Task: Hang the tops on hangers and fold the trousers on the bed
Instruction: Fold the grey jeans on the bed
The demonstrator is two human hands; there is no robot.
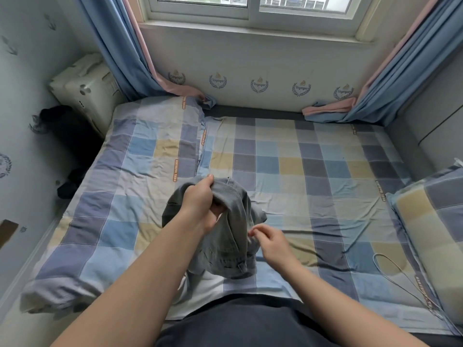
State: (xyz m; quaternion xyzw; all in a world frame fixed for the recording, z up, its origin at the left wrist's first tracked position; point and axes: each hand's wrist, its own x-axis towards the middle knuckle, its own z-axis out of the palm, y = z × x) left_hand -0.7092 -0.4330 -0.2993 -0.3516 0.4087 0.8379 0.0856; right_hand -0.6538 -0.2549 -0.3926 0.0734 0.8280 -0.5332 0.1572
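Checked bedding in blue, grey and yellow squares covers the bed point(325, 171), which runs up to the wall beneath the window point(253, 6), with blue curtains point(120, 46) trailing onto its far corners. From the head view, the one angle there is, the person stands at the near edge holding a grey denim garment point(233, 236) bunched up above the sheet. I cannot tell whether it is trousers or a top. The left hand point(200, 204) has its fingers curled tight into the upper folds and carries the weight. The right hand point(271, 244) is loosely curled with its fingertips at the cloth's right edge, but whether it pinches the cloth I cannot tell. A white cloth point(208, 289) lies on the bed just under the hanging bundle. A wire hanger point(400, 279) rests well apart to the right, near the pillow point(431, 221). The danger, as I see it, is the bunching. Unless the right hand finds a true hem or waistband, the denim may open twisted and fold crooked, or slump onto the white cloth and tangle with it.
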